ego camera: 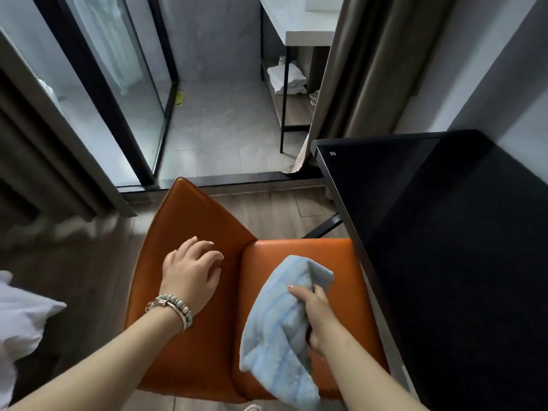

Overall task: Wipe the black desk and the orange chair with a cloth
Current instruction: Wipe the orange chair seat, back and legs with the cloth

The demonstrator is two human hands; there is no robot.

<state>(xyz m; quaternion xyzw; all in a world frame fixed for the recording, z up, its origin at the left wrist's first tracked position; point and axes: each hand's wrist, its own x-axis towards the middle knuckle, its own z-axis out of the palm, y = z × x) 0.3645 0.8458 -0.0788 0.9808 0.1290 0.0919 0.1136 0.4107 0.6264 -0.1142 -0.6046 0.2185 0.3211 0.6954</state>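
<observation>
Light blue cloth (281, 318) lies bunched over the seat of the orange chair (341, 262), near centre, draped from the seat's middle down past its near edge. Right hand (315, 317) grips the cloth, fingers curled round a fold, thumb on top. Left hand (191, 269) rests on the chair's backrest panel, left of the seat; fingers spread and slightly bent, holding nothing. Beaded bracelets (173, 308) on the left wrist.

Chair is smooth orange leather-like upholstery, with the backrest angling to the far left. Black desk (444, 232) stands just right of the chair, its edge touching or just beside the seat's right side; top is glossy, dark, with a small white mark near its far left corner.

Floor under the chair is grey-brown wood plank. Beyond a dark threshold, pale marble-look tile. Far left: black-framed glass panels. Far centre-right: a black metal rack (284, 108) under a white counter, with folded white towels (287, 78) on its shelf. Beige curtain (364, 69) hangs far right, its hem reaching the floor by the desk corner. White bedding (20, 318) at the near left edge.
</observation>
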